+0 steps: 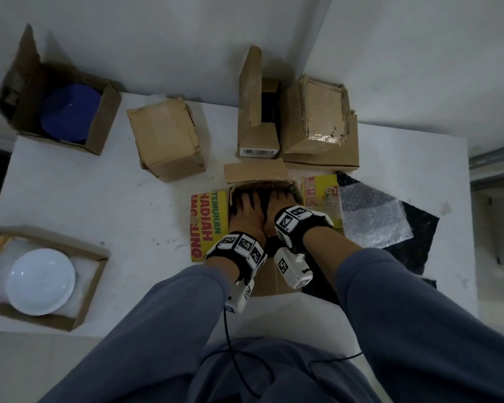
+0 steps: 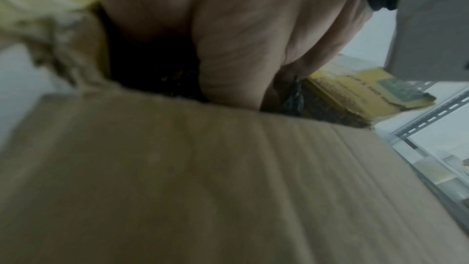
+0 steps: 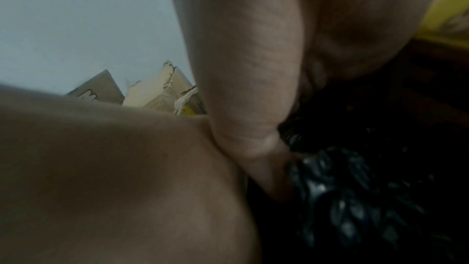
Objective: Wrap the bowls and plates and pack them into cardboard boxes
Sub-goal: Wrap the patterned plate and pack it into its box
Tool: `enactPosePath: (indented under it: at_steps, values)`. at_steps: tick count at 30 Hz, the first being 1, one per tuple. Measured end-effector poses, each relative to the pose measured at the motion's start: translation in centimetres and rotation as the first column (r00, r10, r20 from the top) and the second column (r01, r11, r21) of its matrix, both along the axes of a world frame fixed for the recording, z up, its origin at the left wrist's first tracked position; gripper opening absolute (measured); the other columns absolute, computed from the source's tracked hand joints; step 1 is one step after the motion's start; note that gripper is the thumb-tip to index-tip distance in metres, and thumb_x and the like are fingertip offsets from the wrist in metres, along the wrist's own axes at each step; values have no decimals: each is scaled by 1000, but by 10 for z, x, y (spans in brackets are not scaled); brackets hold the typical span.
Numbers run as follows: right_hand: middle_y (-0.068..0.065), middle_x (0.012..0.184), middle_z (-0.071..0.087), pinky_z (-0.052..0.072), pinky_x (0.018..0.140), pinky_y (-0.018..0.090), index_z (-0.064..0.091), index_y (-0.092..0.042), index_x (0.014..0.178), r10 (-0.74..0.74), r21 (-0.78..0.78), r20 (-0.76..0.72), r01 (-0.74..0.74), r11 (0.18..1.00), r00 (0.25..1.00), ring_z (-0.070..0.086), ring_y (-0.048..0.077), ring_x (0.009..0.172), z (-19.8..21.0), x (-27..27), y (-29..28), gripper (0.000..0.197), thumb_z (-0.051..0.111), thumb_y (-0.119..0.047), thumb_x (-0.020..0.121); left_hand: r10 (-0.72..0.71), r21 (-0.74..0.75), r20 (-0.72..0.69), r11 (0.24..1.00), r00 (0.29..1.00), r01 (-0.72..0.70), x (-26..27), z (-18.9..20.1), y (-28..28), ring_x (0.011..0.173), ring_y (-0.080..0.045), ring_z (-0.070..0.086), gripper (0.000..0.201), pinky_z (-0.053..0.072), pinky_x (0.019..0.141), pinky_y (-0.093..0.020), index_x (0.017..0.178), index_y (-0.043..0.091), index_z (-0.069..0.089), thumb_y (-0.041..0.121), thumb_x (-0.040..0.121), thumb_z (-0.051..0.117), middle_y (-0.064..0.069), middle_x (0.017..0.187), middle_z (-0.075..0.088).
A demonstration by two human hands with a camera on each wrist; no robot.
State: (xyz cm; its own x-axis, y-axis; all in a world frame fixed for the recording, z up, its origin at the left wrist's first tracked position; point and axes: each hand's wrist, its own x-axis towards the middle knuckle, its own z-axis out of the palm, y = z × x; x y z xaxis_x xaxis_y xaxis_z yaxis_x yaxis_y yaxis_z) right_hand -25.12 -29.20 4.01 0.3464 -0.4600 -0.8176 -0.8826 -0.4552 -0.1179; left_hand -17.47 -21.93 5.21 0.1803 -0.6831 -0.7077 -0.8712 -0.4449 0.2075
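An open cardboard box with yellow printed flaps (image 1: 210,216) stands on the white table in front of me. Both my hands reach into it side by side. The left hand (image 1: 245,209) lies with straight fingers on a bundle wrapped in black bubble wrap (image 1: 235,196). The right hand (image 1: 276,206) presses beside it, its fingertips hidden below the box rim. In the right wrist view the right hand (image 3: 243,71) touches the shiny black wrap (image 3: 342,188). The left wrist view shows the left hand (image 2: 228,37) over the brown box wall (image 2: 203,168). What is wrapped cannot be seen.
A white plate (image 1: 41,282) lies in an open box at the near left. A blue bowl (image 1: 70,112) sits in an open box at the far left. A closed box (image 1: 166,138), a tall open box (image 1: 258,132) and a taped box (image 1: 317,114) stand behind. Clear bubble wrap (image 1: 370,216) lies on a black sheet (image 1: 419,237) to the right.
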Motion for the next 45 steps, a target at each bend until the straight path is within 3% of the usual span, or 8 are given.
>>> enactPosePath:
  at_steps: [5,11,17,22,28,34,37,45]
  values:
    - [27,155,15,28,115,52,0,-11,156,130,-21,9,-129,991,992,23,46,141,20,1,0,100,66,-29,83,-9,-44,22,999,1000,10,-4,1,3,141,-41,21,103,33,112,-47,155,6,-5,15,83,68,-21,154,9]
    - [19,116,56,43,73,32,53,-5,107,216,-108,78,-207,972,973,57,30,84,75,0,13,15,56,-8,93,-214,-117,114,967,970,227,12,-2,12,141,-42,26,87,36,110,-44,156,5,-2,19,94,58,-26,154,13]
    - [7,107,63,43,91,39,56,-17,99,472,-323,-72,-468,823,879,56,28,107,109,-24,22,13,58,-29,93,-422,-324,192,825,886,463,36,16,18,129,-39,40,48,47,100,-43,144,15,41,16,98,50,-21,142,35]
    - [5,81,52,47,67,36,53,-13,81,330,-118,77,-320,940,941,52,23,66,103,-51,37,14,63,-17,90,-403,-337,-55,868,913,363,12,40,47,104,-22,54,24,50,84,-40,112,27,65,41,93,59,-1,116,52]
    - [11,92,61,55,78,41,67,-8,85,273,-37,179,-270,962,945,64,34,84,87,-78,50,10,75,-11,82,-528,-281,-61,823,847,493,6,43,73,89,-17,63,18,48,81,-31,95,24,76,33,94,60,6,102,67]
    - [9,89,72,57,69,36,74,-9,85,165,60,333,-196,979,928,65,28,80,79,-82,78,15,64,-19,89,-554,-281,178,763,813,582,1,56,65,101,-30,59,29,45,83,-39,110,17,69,4,87,56,-7,110,61]
    - [8,91,66,53,70,36,67,-14,90,335,-294,309,-246,924,890,63,29,86,81,-89,73,12,57,-19,88,-394,-325,156,845,906,424,-21,54,67,106,-30,56,35,46,82,-38,122,15,59,6,89,54,-9,117,54]
    - [10,127,57,32,106,44,48,-13,129,411,-381,-32,-391,838,911,47,31,123,75,-98,49,50,63,-37,87,-227,-66,132,969,965,237,-59,32,39,149,-37,11,107,36,113,-44,157,16,-4,23,83,73,-17,162,0]
